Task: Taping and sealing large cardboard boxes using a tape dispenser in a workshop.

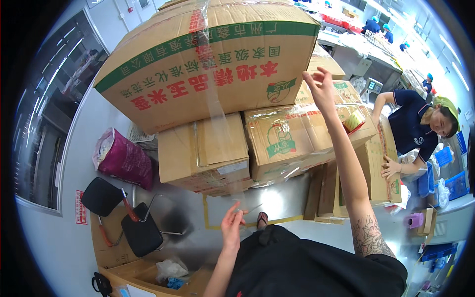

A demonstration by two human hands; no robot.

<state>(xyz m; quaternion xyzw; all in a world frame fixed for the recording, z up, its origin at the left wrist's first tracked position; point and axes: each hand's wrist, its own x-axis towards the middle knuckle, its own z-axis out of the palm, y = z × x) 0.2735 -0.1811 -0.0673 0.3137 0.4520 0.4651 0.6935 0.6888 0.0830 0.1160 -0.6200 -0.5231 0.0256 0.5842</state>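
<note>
The left hand is near a clear strip down the large carton atop smaller cartons, grip unclear; the right hand, unclenched and empty, is beside its right edge. Keeping the strip taut should prevent wrinkles.

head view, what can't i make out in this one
In the head view:
Contents of the large top box: hidden by its closed cardboard.
Whether the left hand grips the clear tape: the strip is too faint near the fingers.
White crate's full shape: partly hidden behind the purple bag.
Far workers' hands: too small.
</note>
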